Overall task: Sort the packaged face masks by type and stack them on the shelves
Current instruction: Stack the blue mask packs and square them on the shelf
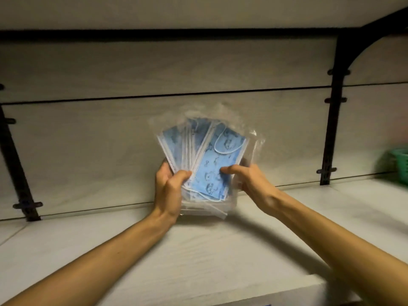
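1. Both hands up at shelf (220, 250), holding fanned bundle of packaged face masks (205, 160) upright near back wall, lower edge approx. at shelf surface.
2. Left hand (170, 186): fingers curled round bundle's left edge, thumb on front. Right hand (249, 180): thumb and fingers pinching right side.
3. Risk, as judged: slick plastic sleeves, already splayed; could slide apart or topple fwd if released before squaring up.
4. Green basket (399, 166) at far right, blurred, well apart.

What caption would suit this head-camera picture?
Both hands, left and right, hold fanned packets of blue masks above a white shelf.
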